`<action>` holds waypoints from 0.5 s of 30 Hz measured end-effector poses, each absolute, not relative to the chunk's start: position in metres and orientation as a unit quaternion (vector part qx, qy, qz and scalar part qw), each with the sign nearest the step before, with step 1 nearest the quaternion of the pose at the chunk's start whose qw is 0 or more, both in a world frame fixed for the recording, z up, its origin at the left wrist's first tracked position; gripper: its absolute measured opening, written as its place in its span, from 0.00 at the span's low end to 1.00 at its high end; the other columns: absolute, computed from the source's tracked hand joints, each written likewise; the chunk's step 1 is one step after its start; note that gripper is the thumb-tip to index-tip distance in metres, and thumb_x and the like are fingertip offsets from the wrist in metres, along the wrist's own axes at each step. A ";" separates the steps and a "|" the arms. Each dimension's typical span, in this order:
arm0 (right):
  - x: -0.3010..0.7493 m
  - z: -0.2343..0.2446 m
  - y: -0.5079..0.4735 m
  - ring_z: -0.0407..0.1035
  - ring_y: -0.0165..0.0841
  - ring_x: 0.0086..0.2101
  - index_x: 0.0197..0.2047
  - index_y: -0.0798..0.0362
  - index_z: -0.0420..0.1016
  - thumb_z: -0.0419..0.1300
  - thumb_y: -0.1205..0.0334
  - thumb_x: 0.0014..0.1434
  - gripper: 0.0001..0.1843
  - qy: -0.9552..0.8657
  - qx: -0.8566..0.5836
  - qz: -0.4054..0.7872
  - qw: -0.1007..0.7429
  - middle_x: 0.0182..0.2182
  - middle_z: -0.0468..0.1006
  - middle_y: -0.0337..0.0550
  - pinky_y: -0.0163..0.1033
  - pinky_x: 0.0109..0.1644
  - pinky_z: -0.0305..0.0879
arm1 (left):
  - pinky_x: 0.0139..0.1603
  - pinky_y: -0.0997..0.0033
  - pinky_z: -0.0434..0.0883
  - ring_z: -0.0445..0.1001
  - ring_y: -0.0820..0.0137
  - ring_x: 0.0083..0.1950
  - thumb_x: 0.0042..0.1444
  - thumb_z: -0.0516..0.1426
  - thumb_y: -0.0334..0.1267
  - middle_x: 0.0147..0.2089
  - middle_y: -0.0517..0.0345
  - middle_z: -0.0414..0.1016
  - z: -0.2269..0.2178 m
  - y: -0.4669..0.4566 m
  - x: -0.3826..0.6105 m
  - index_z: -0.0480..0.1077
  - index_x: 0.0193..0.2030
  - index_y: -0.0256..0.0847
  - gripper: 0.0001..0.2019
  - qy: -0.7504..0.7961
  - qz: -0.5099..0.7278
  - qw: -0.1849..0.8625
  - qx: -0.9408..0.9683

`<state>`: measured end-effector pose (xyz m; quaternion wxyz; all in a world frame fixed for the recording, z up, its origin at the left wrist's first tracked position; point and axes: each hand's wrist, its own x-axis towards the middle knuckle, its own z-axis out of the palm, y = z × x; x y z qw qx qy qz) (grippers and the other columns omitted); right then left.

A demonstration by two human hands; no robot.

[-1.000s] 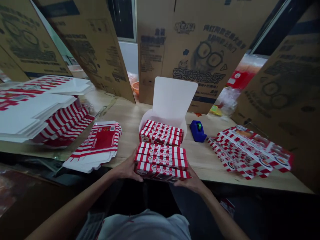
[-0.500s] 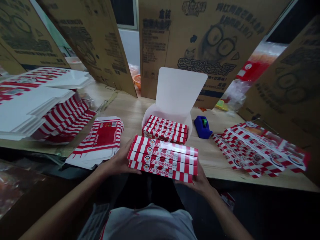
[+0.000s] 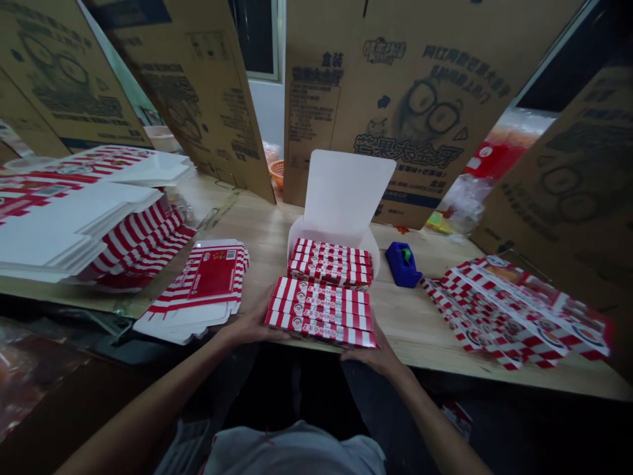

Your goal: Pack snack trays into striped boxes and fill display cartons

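Between my hands is a row of several narrow red-and-white striped boxes [image 3: 320, 311], at the front edge of the table. My left hand [image 3: 253, 323] presses on their left end. At the right end my right hand [image 3: 376, 354] grips them, its fingers partly hidden beneath. Just behind, more striped boxes [image 3: 330, 261] of the same kind sit against an open white carton [image 3: 349, 188] whose tall flap stands upright. A flat striped packaging sheet stack [image 3: 215, 272] lies to the left of my left hand.
A blue tape dispenser [image 3: 403, 265] stands right of the carton. Striped folded packages [image 3: 514, 310] fan out at the right. Large white-and-striped flat sheets [image 3: 84, 211] are piled at the left. Tall cardboard panels [image 3: 341, 119] wall off the back, near an orange basket [image 3: 277, 173].
Both hands have lowered the row of striped boxes towards the table and moved it slightly left, close in front of the other boxes. The view has tilted up a little.
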<state>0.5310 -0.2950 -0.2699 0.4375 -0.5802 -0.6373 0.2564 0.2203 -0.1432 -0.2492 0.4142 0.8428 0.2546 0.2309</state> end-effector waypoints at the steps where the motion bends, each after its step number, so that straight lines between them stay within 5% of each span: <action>1: 0.534 -0.271 -0.291 0.55 0.54 0.62 0.68 0.46 0.47 0.75 0.45 0.37 0.62 -0.638 -0.584 0.249 0.436 0.63 0.60 0.53 0.61 0.63 0.57 | 0.70 0.47 0.50 0.47 0.51 0.72 0.43 0.68 0.51 0.72 0.42 0.47 -0.248 -0.142 0.223 0.38 0.72 0.42 0.57 0.255 0.243 0.411 0.841; 9: 0.548 -0.270 -0.272 0.54 0.53 0.62 0.66 0.47 0.55 0.75 0.45 0.36 0.58 -0.660 -0.578 0.238 0.416 0.64 0.57 0.53 0.61 0.63 0.56 | 0.69 0.47 0.53 0.53 0.51 0.70 0.42 0.68 0.51 0.69 0.44 0.55 -0.247 -0.142 0.233 0.44 0.71 0.43 0.54 0.283 0.232 0.446 0.816; 15: 0.547 -0.269 -0.277 0.60 0.54 0.59 0.66 0.49 0.56 0.75 0.46 0.35 0.58 -0.655 -0.586 0.276 0.388 0.61 0.64 0.55 0.60 0.61 0.60 | 0.70 0.46 0.50 0.49 0.49 0.71 0.43 0.67 0.53 0.70 0.43 0.53 -0.244 -0.155 0.232 0.44 0.71 0.41 0.53 0.297 0.225 0.447 0.813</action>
